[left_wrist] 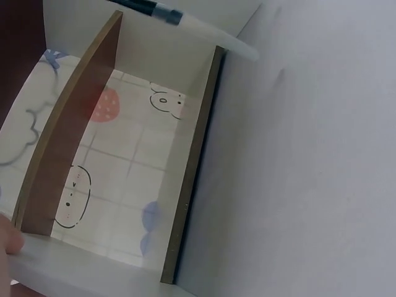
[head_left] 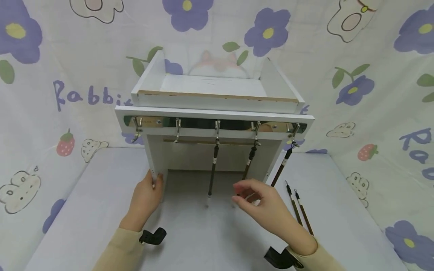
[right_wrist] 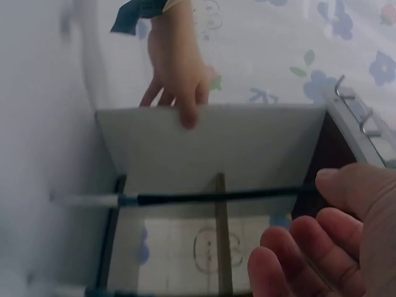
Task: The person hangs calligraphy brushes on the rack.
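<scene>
A white shelf unit (head_left: 220, 113) carries a metal hook rail (head_left: 234, 124). Dark brushes hang tips down from its middle hook (head_left: 212, 169), fourth hook (head_left: 251, 156) and right-end hook (head_left: 283, 165). The left hand (head_left: 144, 197) grips the unit's left side panel, thumb on the inner face; it shows too in the right wrist view (right_wrist: 176, 62). The right hand (head_left: 268, 210) is by the fourth-hook brush, which passes behind its fingers, with thumb and fingertips apart. In the right wrist view that hand (right_wrist: 377, 229) overlaps a brush (right_wrist: 179, 198); contact is unclear.
Two more brushes (head_left: 293, 203) (head_left: 304, 212) lie on the white table (head_left: 210, 241) to the right. The unit's top tray (head_left: 213, 86) is above the rail, and a wooden-edged divider (left_wrist: 68, 117) shows inside. Patterned cloth (head_left: 101, 49) covers the wall behind.
</scene>
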The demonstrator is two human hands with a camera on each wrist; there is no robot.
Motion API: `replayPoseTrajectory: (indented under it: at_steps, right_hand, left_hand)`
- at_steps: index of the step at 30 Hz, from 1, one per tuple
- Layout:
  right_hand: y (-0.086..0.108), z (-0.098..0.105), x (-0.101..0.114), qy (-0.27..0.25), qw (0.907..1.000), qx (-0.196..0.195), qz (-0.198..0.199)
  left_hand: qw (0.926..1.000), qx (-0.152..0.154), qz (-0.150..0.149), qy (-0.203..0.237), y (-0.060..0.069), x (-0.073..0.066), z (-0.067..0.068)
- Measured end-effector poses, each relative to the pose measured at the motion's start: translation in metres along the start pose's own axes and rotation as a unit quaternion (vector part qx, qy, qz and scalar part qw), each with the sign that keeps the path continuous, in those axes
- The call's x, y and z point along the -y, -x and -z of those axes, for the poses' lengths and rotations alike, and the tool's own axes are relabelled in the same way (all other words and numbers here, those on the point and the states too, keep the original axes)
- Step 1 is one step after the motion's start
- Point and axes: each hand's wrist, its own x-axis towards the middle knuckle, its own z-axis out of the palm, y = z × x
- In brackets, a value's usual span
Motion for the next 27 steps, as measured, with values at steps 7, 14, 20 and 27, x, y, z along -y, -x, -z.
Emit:
replayPoseTrajectory:
  at_steps: [7,14,20,27]
  right_hand:
    - [0.025,0.033,-0.031,0.046,0.9983,-0.021,-0.03]
    - [0.048,0.062,-0.071,0.095,0.9872,-0.063,-0.112]
    - [0.062,0.078,-0.114,0.088,0.9758,-0.07,-0.188]
    - [0.071,0.095,-0.161,0.067,0.9515,-0.053,-0.296]
  left_hand:
    - [0.9994,0.033,0.004,0.009,0.001,0.003,0.009]
    - [0.9995,0.009,-0.028,0.012,-0.004,-0.003,0.017]
    - [0.9997,0.003,-0.02,0.013,-0.006,-0.006,0.017]
    - [0.9995,0.0,-0.029,0.01,-0.009,-0.004,0.011]
